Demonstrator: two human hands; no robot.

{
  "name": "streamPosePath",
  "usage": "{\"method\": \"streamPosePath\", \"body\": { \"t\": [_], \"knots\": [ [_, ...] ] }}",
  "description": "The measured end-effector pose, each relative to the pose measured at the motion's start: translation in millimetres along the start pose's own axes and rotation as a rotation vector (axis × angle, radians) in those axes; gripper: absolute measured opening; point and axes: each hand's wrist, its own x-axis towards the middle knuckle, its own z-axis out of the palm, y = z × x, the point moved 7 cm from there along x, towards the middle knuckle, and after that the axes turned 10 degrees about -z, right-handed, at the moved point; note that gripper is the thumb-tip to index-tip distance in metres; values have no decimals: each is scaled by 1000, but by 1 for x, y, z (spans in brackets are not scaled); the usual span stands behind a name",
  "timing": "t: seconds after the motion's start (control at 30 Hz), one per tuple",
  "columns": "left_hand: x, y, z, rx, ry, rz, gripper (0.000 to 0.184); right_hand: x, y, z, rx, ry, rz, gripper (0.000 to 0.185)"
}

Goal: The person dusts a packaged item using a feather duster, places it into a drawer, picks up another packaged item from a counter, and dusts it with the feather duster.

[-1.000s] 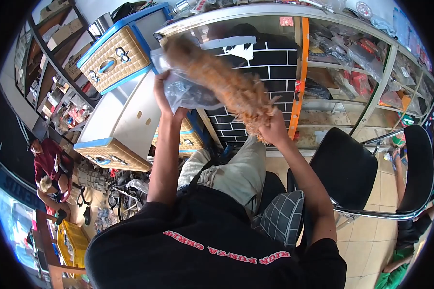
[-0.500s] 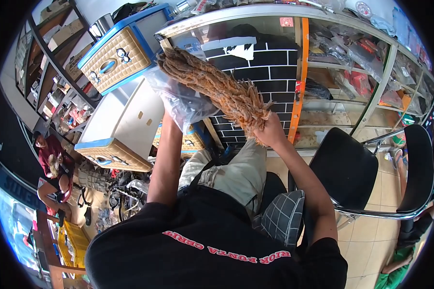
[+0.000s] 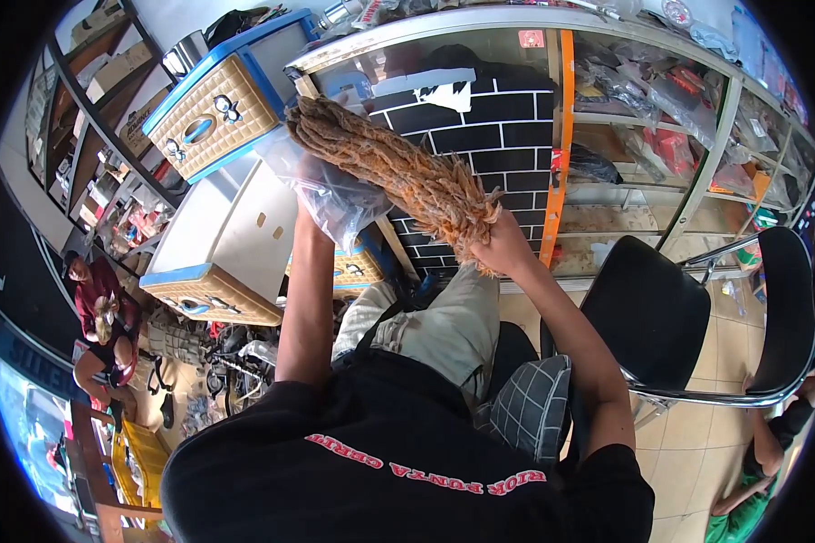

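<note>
A shaggy brown duster [image 3: 394, 167] slants across the front of me, its far end at the upper left. My right hand [image 3: 503, 246] is closed around its lower right end. Clear plastic bags [image 3: 340, 204] hang below the duster's far part, at my left hand [image 3: 312, 185]. The bags and the duster cover most of that hand, so its fingers do not show. Beneath the duster stands an open drawer cabinet [image 3: 213, 113] with a blue frame and tan quilted fronts.
A glass display case [image 3: 625, 204] with bagged goods stands ahead and right. A black chair [image 3: 647, 312] is at my right. One person [image 3: 104, 308] sits at the left, another [image 3: 765, 452] at the lower right. A yellow crate [image 3: 140, 462] is at lower left.
The duster has swung from a blurred sweep to a sharper, slightly lower and more leftward position. The plastic bags have shifted slightly left with my left hand. My right hand keeps its hold.
</note>
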Motion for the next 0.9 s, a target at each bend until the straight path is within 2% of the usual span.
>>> {"method": "streamPosePath", "body": {
  "t": [0.2,0.27,0.3,0.37,0.4,0.47,0.5,0.57,0.6,0.63,0.7,0.77,0.8,0.87,0.9],
  "knots": [
    [-2,-3,7,25,-26,-64,45,-4,8,1,-24,-25,29,24],
    [-1,-5,2,76,-19,-17,44,-5,11,2,13,-13,65,25],
    [0,-5,3,-10,-33,-17,41,-7,13,2,49,0,101,27],
    [-9,2,-8,264,-47,158,38,-10,21,4,78,-4,138,28],
    [-7,4,-32,220,202,179,37,-8,20,3,70,17,129,27],
    [-9,-11,-56,-28,471,92,35,-9,23,4,72,19,168,26],
    [-11,-16,-45,-98,543,30,34,-10,22,5,72,17,168,26],
    [-17,-26,-57,-47,589,49,33,-14,29,6,48,-15,287,26],
    [-13,-33,-37,-140,394,10,31,-10,20,3,9,-27,316,26],
    [-6,-44,-64,-258,314,-75,30,-11,20,2,8,-23,315,26],
    [-2,-57,-58,-444,129,-223,30,-12,24,3,-75,-36,348,26],
    [-3,-64,-56,-302,305,-221,32,-13,29,-2,-83,36,324,25],
    [-8,-66,-52,-209,313,-274,38,-14,32,-6,-76,66,327,24],
    [-1,-71,-21,-403,-89,-392,47,-15,36,-9,-75,75,318,23],
    [-4,-72,-14,-266,-34,-406,52,-14,35,-14,-86,103,332,23]
  ]
}}
